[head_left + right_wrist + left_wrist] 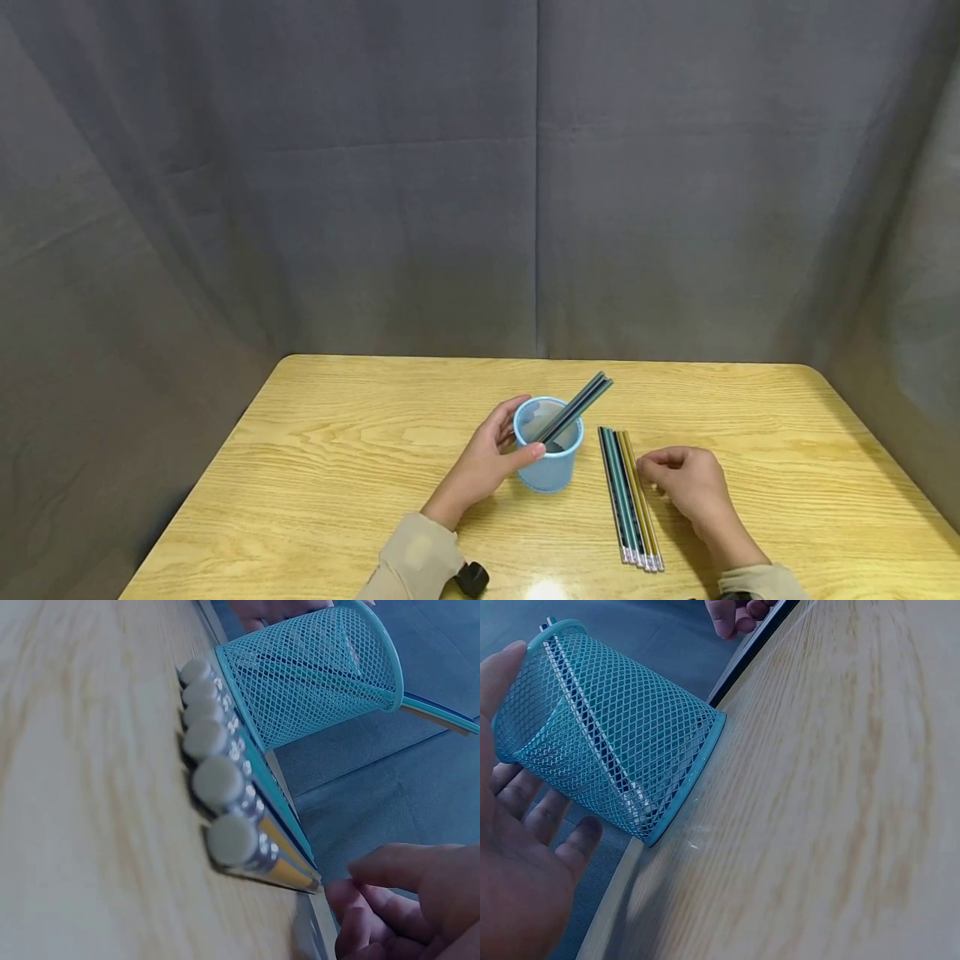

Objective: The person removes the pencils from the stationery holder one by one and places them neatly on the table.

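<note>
A light blue mesh pencil cup (545, 475) stands upright on the table, with several dark striped pencils (576, 410) leaning inside toward the right. My left hand (487, 454) holds the cup from its left side, thumb at the near rim and fingers around the far side. To the right of the cup, several pencils (633, 500) lie side by side in dark, green and yellow, their white eraser ends (217, 782) toward me. Just right of the yellow pencils hovers my right hand (690, 487), fingers loosely bent and nothing visible in them.
The wooden table (337, 450) has rounded far corners. Grey curtains (412, 208) hang behind it and along both sides. Dark wrist devices (472, 578) sit at the cuffs of the beige sleeves (420, 554).
</note>
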`<action>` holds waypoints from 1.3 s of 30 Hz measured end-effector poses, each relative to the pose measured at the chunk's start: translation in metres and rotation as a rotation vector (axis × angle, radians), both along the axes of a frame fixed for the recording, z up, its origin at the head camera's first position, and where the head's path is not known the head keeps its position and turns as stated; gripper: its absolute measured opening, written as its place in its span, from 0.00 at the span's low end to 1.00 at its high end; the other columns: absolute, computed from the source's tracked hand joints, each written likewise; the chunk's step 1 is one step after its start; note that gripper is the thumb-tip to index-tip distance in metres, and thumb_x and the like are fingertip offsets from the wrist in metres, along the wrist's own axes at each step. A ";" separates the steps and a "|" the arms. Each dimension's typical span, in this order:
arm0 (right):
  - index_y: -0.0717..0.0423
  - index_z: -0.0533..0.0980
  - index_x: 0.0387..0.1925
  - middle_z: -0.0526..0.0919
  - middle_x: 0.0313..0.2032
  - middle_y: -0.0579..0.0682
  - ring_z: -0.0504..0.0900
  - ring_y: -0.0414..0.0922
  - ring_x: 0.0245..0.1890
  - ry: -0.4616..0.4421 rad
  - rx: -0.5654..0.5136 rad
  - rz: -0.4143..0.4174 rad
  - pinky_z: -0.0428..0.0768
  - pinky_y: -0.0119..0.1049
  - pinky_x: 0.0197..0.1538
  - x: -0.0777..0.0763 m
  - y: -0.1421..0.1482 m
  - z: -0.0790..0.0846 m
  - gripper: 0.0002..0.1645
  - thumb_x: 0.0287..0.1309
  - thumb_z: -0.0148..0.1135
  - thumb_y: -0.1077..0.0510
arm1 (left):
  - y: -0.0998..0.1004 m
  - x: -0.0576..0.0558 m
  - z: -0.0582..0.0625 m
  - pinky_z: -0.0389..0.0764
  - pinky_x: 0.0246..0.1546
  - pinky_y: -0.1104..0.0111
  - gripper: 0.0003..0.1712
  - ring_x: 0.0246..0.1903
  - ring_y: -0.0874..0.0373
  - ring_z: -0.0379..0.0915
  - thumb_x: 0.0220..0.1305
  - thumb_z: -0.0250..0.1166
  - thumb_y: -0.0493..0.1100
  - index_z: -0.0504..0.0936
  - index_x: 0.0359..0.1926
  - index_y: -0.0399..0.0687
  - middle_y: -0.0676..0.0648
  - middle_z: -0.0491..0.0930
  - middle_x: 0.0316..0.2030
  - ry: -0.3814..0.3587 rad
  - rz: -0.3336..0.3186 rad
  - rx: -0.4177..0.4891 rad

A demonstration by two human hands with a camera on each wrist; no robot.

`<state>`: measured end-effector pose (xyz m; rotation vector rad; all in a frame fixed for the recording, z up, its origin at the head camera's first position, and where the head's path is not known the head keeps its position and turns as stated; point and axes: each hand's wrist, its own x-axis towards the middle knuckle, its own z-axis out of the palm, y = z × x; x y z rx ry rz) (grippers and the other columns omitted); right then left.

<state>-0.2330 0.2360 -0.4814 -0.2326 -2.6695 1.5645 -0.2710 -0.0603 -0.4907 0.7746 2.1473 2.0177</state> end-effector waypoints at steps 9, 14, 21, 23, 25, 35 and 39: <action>0.67 0.84 0.43 0.86 0.35 0.51 0.80 0.40 0.31 0.080 -0.018 -0.009 0.77 0.31 0.34 -0.002 0.000 0.006 0.15 0.60 0.68 0.58 | 0.001 -0.003 0.002 0.61 0.68 0.54 0.42 0.66 0.49 0.64 0.66 0.68 0.44 0.57 0.75 0.46 0.45 0.69 0.67 -0.003 -0.022 0.005; 0.66 0.84 0.43 0.86 0.36 0.51 0.79 0.37 0.34 0.120 -0.040 -0.019 0.77 0.29 0.37 -0.003 -0.001 0.009 0.17 0.60 0.69 0.56 | 0.001 0.003 0.015 0.60 0.68 0.50 0.42 0.67 0.43 0.63 0.66 0.68 0.41 0.56 0.75 0.41 0.39 0.67 0.67 -0.014 -0.034 0.015; 0.65 0.83 0.44 0.85 0.38 0.50 0.79 0.38 0.35 0.127 -0.051 -0.015 0.78 0.29 0.37 0.001 -0.005 0.015 0.18 0.61 0.69 0.53 | 0.000 0.015 0.027 0.61 0.67 0.50 0.39 0.66 0.42 0.64 0.66 0.68 0.41 0.60 0.73 0.43 0.37 0.68 0.66 -0.019 -0.026 0.015; 0.64 0.83 0.45 0.85 0.38 0.51 0.79 0.38 0.36 0.133 -0.046 -0.014 0.78 0.29 0.38 0.002 -0.006 0.017 0.19 0.61 0.70 0.52 | 0.000 0.014 0.026 0.61 0.67 0.50 0.39 0.65 0.41 0.64 0.66 0.68 0.42 0.60 0.73 0.43 0.36 0.68 0.65 -0.013 -0.028 0.021; 0.64 0.83 0.45 0.86 0.39 0.51 0.80 0.38 0.35 0.143 -0.036 -0.010 0.78 0.28 0.38 0.003 -0.006 0.019 0.20 0.61 0.70 0.51 | 0.000 0.014 0.025 0.61 0.67 0.50 0.40 0.65 0.41 0.64 0.66 0.68 0.42 0.60 0.73 0.43 0.36 0.68 0.65 -0.013 -0.031 0.023; 0.64 0.83 0.46 0.86 0.39 0.49 0.79 0.36 0.36 0.214 -0.088 -0.002 0.78 0.27 0.38 0.005 -0.010 0.028 0.20 0.61 0.69 0.52 | -0.001 0.014 0.025 0.61 0.67 0.50 0.40 0.66 0.42 0.63 0.66 0.68 0.41 0.59 0.74 0.44 0.37 0.68 0.66 -0.020 -0.035 0.026; 0.65 0.82 0.47 0.86 0.39 0.50 0.80 0.35 0.36 0.232 -0.115 0.003 0.79 0.27 0.38 0.006 -0.011 0.031 0.19 0.61 0.70 0.53 | -0.001 0.014 0.025 0.60 0.68 0.50 0.40 0.66 0.42 0.63 0.66 0.68 0.42 0.59 0.74 0.45 0.37 0.68 0.66 -0.024 -0.033 0.026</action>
